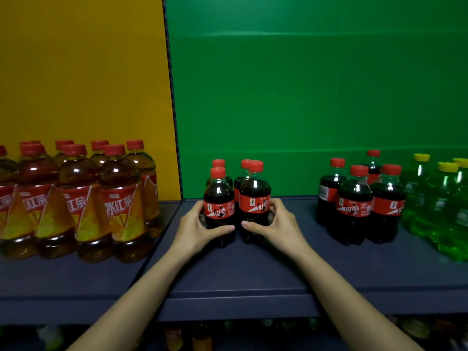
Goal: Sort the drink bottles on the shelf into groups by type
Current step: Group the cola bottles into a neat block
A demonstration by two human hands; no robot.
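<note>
Several small cola bottles with red caps and red labels stand in a tight cluster at the middle of the dark shelf point(243, 272). My left hand point(196, 228) wraps round the front left cola bottle point(219, 198) of that cluster. My right hand point(276, 224) wraps round the front right cola bottle point(254, 196). A second cola group point(357, 201) stands to the right. Beside it are green soda bottles point(440, 206) with yellow caps. Iced tea bottles point(76, 201) with red caps fill the left section.
A yellow back panel point(81, 72) stands behind the tea and a green one point(316, 84) behind the colas and sodas. A seam divides the shelf near the tea. More bottles point(187, 335) show dimly on the shelf below.
</note>
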